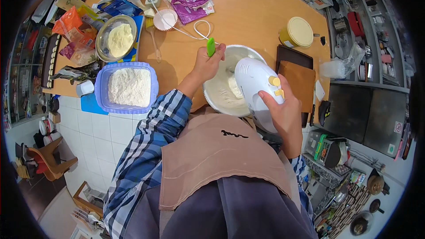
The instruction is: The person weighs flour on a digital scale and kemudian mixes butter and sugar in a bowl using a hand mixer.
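My right hand (pixel 283 108) is wrapped round a white hand mixer (pixel 256 86) with pale yellow buttons, tilted over the right side of a large pale mixing bowl (pixel 212 99). Beneath the mixer's body, the beaters are mostly hidden. White mixture (pixel 232 86) lies in the bowl and coats its wall. At the bowl's far left rim my left hand (pixel 208 64) is closed round a utensil with a bright green handle (pixel 210 46); its lower end cannot be made out. The bowl stands close to the brown apron (pixel 221 150).
To the left are a lilac tub (pixel 99 95) of white flour (pixel 129 87) and a metal bowl (pixel 99 40) of pale yellow mixture. A brush (pixel 155 44), paper cup liner (pixel 166 20) and white cord (pixel 183 34) lie beyond. Dark trays (pixel 294 55) and a yellow-lidded tub (pixel 299 32) stand right.
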{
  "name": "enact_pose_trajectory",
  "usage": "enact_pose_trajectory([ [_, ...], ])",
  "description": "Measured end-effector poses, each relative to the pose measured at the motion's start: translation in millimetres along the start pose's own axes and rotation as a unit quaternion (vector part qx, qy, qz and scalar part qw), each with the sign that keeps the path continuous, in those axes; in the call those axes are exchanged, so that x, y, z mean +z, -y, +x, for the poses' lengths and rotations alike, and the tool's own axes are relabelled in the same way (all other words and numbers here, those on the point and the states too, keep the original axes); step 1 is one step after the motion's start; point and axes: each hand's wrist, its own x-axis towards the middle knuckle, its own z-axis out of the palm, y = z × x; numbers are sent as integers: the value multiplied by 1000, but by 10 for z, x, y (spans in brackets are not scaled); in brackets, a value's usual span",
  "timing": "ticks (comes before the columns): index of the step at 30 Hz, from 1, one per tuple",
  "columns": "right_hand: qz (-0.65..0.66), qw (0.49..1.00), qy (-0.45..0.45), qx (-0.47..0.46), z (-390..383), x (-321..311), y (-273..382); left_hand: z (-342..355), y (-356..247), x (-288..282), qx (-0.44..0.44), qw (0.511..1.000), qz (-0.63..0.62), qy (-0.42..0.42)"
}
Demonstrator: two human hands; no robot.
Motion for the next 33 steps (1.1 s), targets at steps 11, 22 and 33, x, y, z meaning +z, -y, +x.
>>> enact_pose_trajectory([
  [11,-3,1000,9,8,1,35,43,-6,-14,16,6,1000,2,-1],
  [22,-20,999,36,7,-92,74,54,-50,38,19,52,998,11,-22],
  [33,-29,997,58,-39,-213,46,-59,-71,92,1,70,997,28,-37],
])
